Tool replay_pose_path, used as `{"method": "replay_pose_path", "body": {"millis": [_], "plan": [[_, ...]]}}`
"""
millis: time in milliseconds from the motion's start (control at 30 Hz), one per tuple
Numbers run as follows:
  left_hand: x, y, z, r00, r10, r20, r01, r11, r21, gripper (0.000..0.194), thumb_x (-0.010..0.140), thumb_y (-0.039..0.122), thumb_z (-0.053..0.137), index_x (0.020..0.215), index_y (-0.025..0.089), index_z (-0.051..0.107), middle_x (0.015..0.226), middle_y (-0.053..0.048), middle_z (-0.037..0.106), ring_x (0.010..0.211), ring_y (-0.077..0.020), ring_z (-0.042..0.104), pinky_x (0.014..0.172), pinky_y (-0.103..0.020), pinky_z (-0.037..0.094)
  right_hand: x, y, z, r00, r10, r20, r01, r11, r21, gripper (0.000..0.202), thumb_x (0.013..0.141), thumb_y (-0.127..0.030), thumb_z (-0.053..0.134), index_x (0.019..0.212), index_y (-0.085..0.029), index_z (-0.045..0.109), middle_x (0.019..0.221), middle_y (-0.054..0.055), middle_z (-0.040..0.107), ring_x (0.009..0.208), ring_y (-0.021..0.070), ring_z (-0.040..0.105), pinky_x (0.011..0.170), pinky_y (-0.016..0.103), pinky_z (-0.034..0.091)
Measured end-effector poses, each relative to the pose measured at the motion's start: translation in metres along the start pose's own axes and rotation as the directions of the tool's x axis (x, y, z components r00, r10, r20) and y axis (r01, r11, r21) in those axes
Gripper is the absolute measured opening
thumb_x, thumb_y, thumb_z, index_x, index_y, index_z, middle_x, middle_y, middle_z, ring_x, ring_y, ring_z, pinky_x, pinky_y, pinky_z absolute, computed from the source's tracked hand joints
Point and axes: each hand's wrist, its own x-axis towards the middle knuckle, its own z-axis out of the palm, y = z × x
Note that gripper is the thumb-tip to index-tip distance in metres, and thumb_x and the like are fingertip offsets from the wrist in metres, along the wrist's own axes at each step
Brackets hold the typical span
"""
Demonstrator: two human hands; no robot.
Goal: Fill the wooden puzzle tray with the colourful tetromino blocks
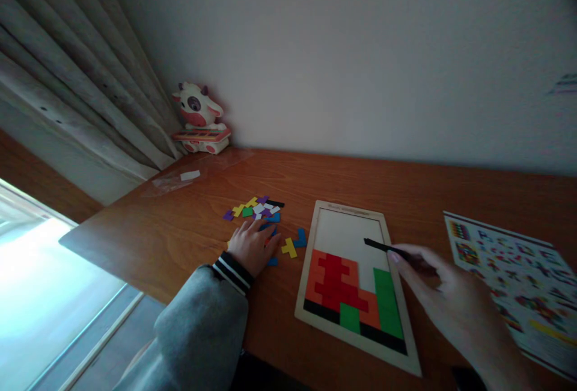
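In the head view, my right hand (433,274) pinches a long, thin black puzzle piece (376,244) between thumb and fingers. The piece is over the right side of a pale wooden puzzle board (349,226). Red, orange, green and black pieces fill the lower part of the board, and its upper part is bare. My left hand (253,245) rests palm down with fingers apart on loose puzzle pieces, partly covering blue ones. Just beyond its fingertips lies a heap of yellow, purple, white, green, blue and black pieces (258,208). A yellow piece (289,248) and a blue piece (300,238) lie between that hand and the board.
A printed pattern sheet (514,283) lies right of the board, partly behind my right forearm. A cow-shaped toy keyboard (201,117) stands in the far left corner, with a clear plastic bag (174,181) before it. The wooden table (279,174) meets a wall; a curtain (81,60) hangs left.
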Motion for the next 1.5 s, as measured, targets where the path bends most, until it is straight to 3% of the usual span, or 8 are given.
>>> {"method": "replay_pose_path", "body": {"millis": [267, 467, 700, 900, 1133, 1333, 1500], "plan": [[0.001, 0.014, -0.010, 0.998, -0.046, 0.053, 0.045, 0.999, 0.016, 0.034, 0.090, 0.042, 0.064, 0.117, 0.020, 0.069, 0.118, -0.012, 0.068, 0.107, -0.0293, 0.066, 0.096, -0.044, 0.055, 0.001, 0.002, -0.003, 1.000, 0.015, -0.015, -0.016, 1.000, -0.008, 0.042, 0.085, -0.062, 0.053, 0.099, -0.027, 0.072, 0.093, 0.005, 0.078, 0.081, 0.0257, 0.074, 0.068, 0.036, 0.057], [-0.002, 0.010, -0.011, 0.997, 0.000, 0.079, 0.002, 1.000, -0.030, 0.016, 0.091, 0.022, 0.060, 0.102, 0.021, 0.071, 0.114, -0.008, 0.068, 0.099, -0.0233, 0.069, 0.089, -0.037, 0.058, 0.001, 0.004, -0.002, 1.000, -0.009, -0.021, 0.009, 1.000, -0.010, 0.041, 0.087, -0.060, 0.052, 0.100, -0.027, 0.072, 0.093, 0.005, 0.078, 0.081, 0.0253, 0.074, 0.066, 0.035, 0.057], [-0.006, -0.003, -0.012, 0.999, -0.009, 0.049, 0.011, 0.999, -0.038, 0.022, 0.091, 0.035, 0.062, 0.104, 0.020, 0.071, 0.119, -0.010, 0.067, 0.107, -0.0271, 0.067, 0.094, -0.042, 0.056, 0.002, 0.000, -0.002, 0.999, -0.034, -0.014, 0.034, 0.999, 0.000, 0.039, 0.087, -0.058, 0.053, 0.100, -0.026, 0.072, 0.090, 0.005, 0.078, 0.078, 0.0249, 0.074, 0.066, 0.035, 0.057], [-0.007, -0.002, -0.017, 0.983, -0.112, 0.145, 0.114, 0.993, -0.010, 0.019, 0.093, 0.029, 0.058, 0.107, 0.023, 0.070, 0.112, -0.006, 0.071, 0.096, -0.0248, 0.071, 0.083, -0.038, 0.059, 0.002, -0.005, -0.002, 0.998, -0.060, -0.010, 0.060, 0.998, 0.016, 0.037, 0.087, -0.056, 0.054, 0.098, -0.025, 0.073, 0.085, 0.005, 0.078, 0.074, 0.0236, 0.073, 0.065, 0.034, 0.057], [-0.005, -0.003, -0.019, 0.989, -0.059, 0.133, 0.073, 0.992, -0.102, 0.017, 0.092, 0.022, 0.056, 0.099, 0.023, 0.071, 0.110, -0.004, 0.072, 0.095, -0.0202, 0.070, 0.083, -0.032, 0.058, 0.002, -0.011, 0.001, 0.998, -0.055, -0.001, 0.055, 0.998, 0.015, 0.040, 0.086, -0.057, 0.053, 0.098, -0.025, 0.073, 0.082, 0.005, 0.077, 0.072, 0.0242, 0.074, 0.062, 0.034, 0.056], [-0.007, -0.002, -0.023, 0.988, -0.095, 0.118, 0.101, 0.994, -0.044, 0.018, 0.093, 0.027, 0.057, 0.103, 0.023, 0.071, 0.119, -0.006, 0.069, 0.105, -0.0231, 0.068, 0.092, -0.037, 0.056, 0.003, -0.015, -0.001, 0.996, -0.088, 0.012, 0.088, 0.996, 0.004, 0.039, 0.086, -0.056, 0.052, 0.097, -0.025, 0.074, 0.085, 0.005, 0.078, 0.072, 0.0241, 0.073, 0.064, 0.034, 0.057], [-0.010, -0.005, -0.025, 0.978, -0.121, 0.168, 0.119, 0.993, 0.019, 0.028, 0.093, 0.043, 0.058, 0.108, 0.023, 0.070, 0.115, -0.006, 0.071, 0.103, -0.0257, 0.068, 0.092, -0.041, 0.056, 0.003, -0.013, 0.000, 0.995, -0.101, 0.020, 0.101, 0.995, 0.000, 0.039, 0.088, -0.055, 0.052, 0.098, -0.024, 0.074, 0.088, 0.006, 0.078, 0.074, 0.0238, 0.073, 0.066, 0.035, 0.057]]}}
